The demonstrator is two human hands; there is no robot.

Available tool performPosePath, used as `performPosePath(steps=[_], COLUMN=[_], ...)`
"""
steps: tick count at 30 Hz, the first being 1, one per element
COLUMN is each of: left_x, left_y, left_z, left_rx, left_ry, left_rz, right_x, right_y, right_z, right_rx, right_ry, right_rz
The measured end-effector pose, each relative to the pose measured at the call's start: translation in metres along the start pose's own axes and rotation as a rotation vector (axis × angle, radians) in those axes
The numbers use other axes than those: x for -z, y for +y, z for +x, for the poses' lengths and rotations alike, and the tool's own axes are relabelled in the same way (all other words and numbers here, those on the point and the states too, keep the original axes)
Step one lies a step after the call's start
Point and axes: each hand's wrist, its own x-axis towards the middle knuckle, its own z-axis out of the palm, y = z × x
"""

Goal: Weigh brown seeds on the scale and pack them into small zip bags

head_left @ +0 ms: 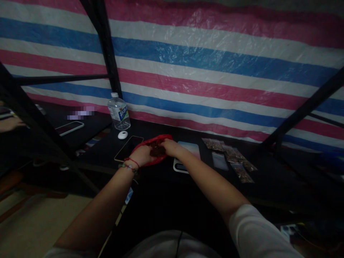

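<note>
A red plastic bag (150, 162) lies open on the black table, with dark reddish-brown loose stuff (157, 149) inside. My left hand (142, 154) is closed at the bag's left side, and a red cord and a beaded bracelet circle that wrist. From the right, my right hand (169, 146) reaches over the rim into the bag; its fingertips are hidden in the contents. Under my right forearm sits a small white scale (182, 168), partly covered. A phone (129, 148) lies left of the bag, its edge close to my left hand.
Several small clear packets of brownish bits (232, 154) lie to the right, beside a pale flat bag (219, 161). A clear plastic bottle (119, 113) and a white earbud case (123, 135) stand back left. Dark metal posts (109, 53) frame the table. Another person's hand (12, 123) shows far left.
</note>
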Motion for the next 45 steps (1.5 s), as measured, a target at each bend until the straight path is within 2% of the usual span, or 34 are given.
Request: performPosePath(steps=[5, 8, 13, 21, 28, 34, 39, 45], left_x=[-0.009, -0.009, -0.005, 0.003, 0.008, 0.014, 0.019, 0.022], left_y=[0.007, 0.009, 0.006, 0.002, 0.0, -0.003, -0.005, -0.004], left_z=[0.003, 0.003, 0.006, 0.007, 0.006, 0.006, 0.005, 0.002], left_rx=[-0.038, -0.024, -0.007, 0.005, -0.062, -0.073, -0.08, -0.059], left_ry=[-0.045, -0.033, -0.021, 0.092, 0.216, 0.223, 0.256, 0.227], left_rz=[0.12, 0.102, 0.032, -0.115, -0.189, -0.136, -0.091, -0.088], right_x=[-0.006, -0.005, -0.005, -0.018, -0.026, -0.03, -0.03, -0.028], right_y=[-0.001, -0.003, -0.001, 0.007, 0.005, 0.004, 0.0, -0.007], right_z=[0.002, 0.003, 0.002, 0.007, 0.017, 0.018, 0.017, 0.011], right_rx=[0.212, 0.253, 0.184, 0.006, -0.01, -0.05, -0.05, -0.146], right_ry=[-0.043, -0.066, -0.061, 0.025, 0.056, 0.151, 0.191, 0.216], right_rz=[0.047, 0.096, 0.174, 0.488, 0.792, 0.717, 0.745, 0.704])
